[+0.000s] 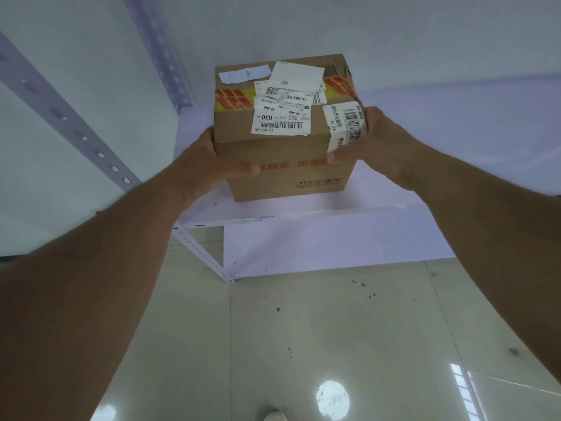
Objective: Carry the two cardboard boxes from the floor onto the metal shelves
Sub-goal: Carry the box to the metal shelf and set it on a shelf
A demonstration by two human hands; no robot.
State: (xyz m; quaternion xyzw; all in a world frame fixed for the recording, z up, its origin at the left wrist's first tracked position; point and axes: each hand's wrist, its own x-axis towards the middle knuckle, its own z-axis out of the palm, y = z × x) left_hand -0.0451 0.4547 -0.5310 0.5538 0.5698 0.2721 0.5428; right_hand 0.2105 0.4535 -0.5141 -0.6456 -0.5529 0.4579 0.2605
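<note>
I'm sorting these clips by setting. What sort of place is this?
Probably a storeroom or parcel room. A white metal shelf with slotted posts stands against a bare wall, the floor is glossy tile, and both hands hold a taped cardboard box covered in shipping labels.

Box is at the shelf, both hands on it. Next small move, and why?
Probably slide the cardboard box a bit deeper onto the metal shelf, then let go. The left hand and right hand clamp its sides, and its near bottom edge sits close to the shelf's front lip.
</note>
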